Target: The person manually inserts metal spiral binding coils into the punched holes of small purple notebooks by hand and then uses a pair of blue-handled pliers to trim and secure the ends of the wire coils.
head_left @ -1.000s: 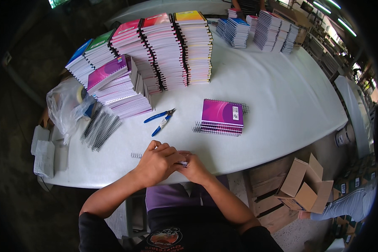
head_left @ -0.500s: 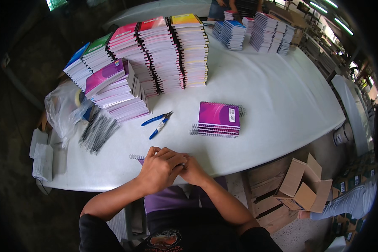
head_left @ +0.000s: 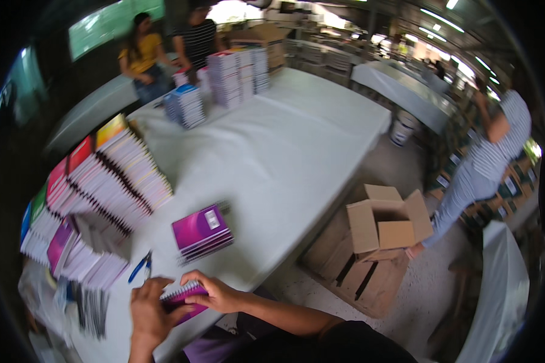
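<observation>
A small purple spiral notebook (head_left: 191,312) lies at the table's near edge, its wire coil running along the far side. My left hand (head_left: 150,311) grips its left end, thumb across the cover. At the other end my right hand (head_left: 219,294) holds it, forefinger curled by the coil and thumb on the cover. Just beyond, a short pile of purple spiral notebooks (head_left: 198,228) rests on the table. Blue-handled cutting pliers (head_left: 140,267) lie left of that pile. Loose wire coils (head_left: 92,310) lie farther left, slightly blurred.
Tall stacks of coloured notebooks (head_left: 112,175) line the table's left side; more stacks (head_left: 230,78) stand at the far end. An open cardboard box (head_left: 364,228) sits on a wooden pallet (head_left: 327,263) at right. One person (head_left: 493,142) stands beside it; two others are behind the table.
The view has swung right, shifting the table leftward. My hands, earlier close together over the notebook, are now apart at its two ends, showing its purple cover and coil.
</observation>
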Motion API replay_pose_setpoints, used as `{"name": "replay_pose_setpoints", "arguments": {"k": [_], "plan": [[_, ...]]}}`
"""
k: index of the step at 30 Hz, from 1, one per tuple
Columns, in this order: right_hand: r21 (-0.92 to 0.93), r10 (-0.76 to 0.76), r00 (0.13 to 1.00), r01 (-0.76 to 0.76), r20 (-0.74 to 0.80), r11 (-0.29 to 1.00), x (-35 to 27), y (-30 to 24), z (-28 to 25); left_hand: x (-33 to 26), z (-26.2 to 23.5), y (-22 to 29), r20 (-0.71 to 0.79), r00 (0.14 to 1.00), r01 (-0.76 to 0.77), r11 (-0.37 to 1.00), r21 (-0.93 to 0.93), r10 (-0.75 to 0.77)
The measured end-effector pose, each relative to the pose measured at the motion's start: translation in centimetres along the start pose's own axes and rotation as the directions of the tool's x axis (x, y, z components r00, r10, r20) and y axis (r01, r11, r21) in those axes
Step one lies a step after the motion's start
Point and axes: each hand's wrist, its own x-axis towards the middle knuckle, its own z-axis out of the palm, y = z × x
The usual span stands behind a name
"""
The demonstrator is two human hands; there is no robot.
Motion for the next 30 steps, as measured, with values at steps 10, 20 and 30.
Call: {"name": "replay_pose_setpoints", "arguments": {"k": [10, 20, 30], "plan": [[-0.459, -0.142, 0.948, -0.004, -0.284, 0.888, 3.5, 2.5, -11.0, 8.3, 11.2, -4.1, -0.395, 0.906, -0.158, 0.987, 0.019, 0.153], [-0.199, 0.016, 0.641, -0.262, -0.767, 0.944, 4.4, 7.0, -6.7, 9.2, 16.3, -5.5, -0.513, 0.649, 0.068, 0.715, -0.696, -0.561], [-0.313, -0.068, 0.576, -0.338, -0.815, 0.888, 4.7, 6.7, -6.9, 8.3, 17.2, -4.7, -0.482, 0.56, 0.024, 0.594, -0.804, -0.674]]}}
